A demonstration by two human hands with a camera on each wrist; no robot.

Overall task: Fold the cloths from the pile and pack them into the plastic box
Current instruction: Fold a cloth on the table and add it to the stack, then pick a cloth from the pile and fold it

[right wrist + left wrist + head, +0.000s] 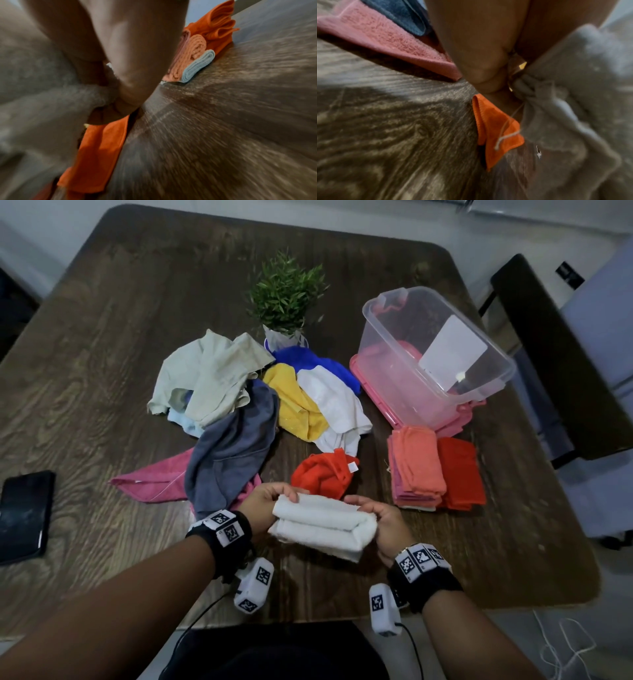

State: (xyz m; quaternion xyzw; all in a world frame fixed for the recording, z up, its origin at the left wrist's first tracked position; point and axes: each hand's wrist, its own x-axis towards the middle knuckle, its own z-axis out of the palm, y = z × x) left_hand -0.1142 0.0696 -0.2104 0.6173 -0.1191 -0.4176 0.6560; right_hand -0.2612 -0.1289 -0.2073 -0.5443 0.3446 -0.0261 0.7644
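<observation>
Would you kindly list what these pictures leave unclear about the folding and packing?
- Head view: underside of the white cloth is hidden; left hand and right hand cover its ends.
- Head view: plastic box contents unclear behind its cloudy wall.
- Head view: lower layers of the folded stack are covered.
- Wrist views: motion blur; the palms block the grips.

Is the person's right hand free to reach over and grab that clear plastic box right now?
Probably not yet. The right hand and left hand both grip the folded white cloth. The plastic box sits open beyond the folded stack, with nothing blocking the way once the hand lets go.
</observation>
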